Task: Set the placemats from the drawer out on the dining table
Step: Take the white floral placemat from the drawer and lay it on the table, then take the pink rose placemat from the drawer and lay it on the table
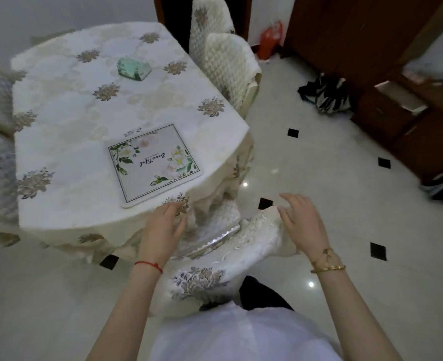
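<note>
I see one placemat flat on the dining table, near the corner closest to me, probably to mark a seat there. My left hand hovers at the table edge just below the placemat, fingers spread, holding nothing. My right hand is also empty and spread, above the chair. An open drawer is well apart, at the right.

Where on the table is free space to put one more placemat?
The tablecloth is bare between the placemat at the near right corner and the green object at the far side, and along the whole left side. Both the left hand and the right hand are empty.
</note>
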A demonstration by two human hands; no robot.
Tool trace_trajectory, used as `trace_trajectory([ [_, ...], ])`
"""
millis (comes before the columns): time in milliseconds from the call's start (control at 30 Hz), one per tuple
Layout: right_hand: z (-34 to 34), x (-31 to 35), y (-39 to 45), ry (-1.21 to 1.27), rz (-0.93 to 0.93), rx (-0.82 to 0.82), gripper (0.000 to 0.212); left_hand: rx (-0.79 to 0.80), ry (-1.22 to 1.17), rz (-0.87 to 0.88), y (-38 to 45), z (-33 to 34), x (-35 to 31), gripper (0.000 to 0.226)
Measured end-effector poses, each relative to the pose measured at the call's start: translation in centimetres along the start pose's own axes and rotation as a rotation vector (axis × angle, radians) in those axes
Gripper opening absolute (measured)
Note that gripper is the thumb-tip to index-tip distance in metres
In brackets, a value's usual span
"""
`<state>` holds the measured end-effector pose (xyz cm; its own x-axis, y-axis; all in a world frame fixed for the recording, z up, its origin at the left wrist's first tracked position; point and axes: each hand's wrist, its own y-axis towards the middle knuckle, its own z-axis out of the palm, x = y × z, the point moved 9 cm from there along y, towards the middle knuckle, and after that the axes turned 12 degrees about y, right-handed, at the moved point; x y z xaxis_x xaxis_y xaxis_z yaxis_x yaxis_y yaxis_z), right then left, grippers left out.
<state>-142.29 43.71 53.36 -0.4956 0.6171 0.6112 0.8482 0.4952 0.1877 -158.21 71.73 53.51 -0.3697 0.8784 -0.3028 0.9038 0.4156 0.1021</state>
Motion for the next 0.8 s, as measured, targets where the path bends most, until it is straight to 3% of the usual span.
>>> trace_trajectory([
  [467, -18.5, -21.2, -13.7, -0.011, 0.38, -0.221, 0.032, 0.045, -0.141, 0.367, 4.7, 9.0, -29.7, 0.029],
  [633, -26.3, -28.4, -15.7, -0.056, 0.451, -0.316, 0.03, 0.098, -0.164, 0.392, 5.7, 12.1, -39.4, 0.031],
  [800, -29.0, -33.8, -15.3, -0.048, 0.532, -0.331, 0.031, 0.155, -0.135, 0.429, 8.0, 15.0, -45.1, 0.03],
])
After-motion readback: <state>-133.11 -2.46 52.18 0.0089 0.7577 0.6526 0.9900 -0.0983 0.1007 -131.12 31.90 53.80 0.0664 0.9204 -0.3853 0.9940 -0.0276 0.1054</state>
